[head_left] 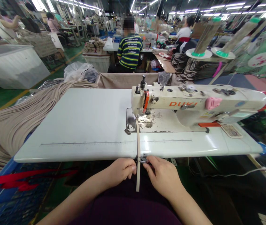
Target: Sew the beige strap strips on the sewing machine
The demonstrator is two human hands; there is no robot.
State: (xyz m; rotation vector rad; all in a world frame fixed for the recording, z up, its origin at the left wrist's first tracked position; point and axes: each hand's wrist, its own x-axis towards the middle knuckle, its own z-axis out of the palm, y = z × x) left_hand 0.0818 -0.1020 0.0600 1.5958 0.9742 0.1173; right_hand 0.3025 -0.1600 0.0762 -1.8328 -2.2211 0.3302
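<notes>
A narrow beige strap [138, 140] runs from under the presser foot of the sewing machine [170, 100] over the table's front edge. Its lower end hangs free between my hands. My left hand [121, 170] is closed in a pinch just left of the strap, with what looks like a thin thread at its fingertips. On the other side, my right hand [162, 172] grips small metal thread snips [143, 160]. Their tips point left and meet the strap, just below the table edge. The handle is mostly hidden by my fingers.
The white table [88, 118] carries a printed ruler line. A large bundle of beige straps [29, 115] drapes over its left side, above a blue crate [17, 193] with red ribbon [22, 179]. Thread cones [205, 37] and a fan [261, 57] stand right. A co-worker [130, 50] sits ahead.
</notes>
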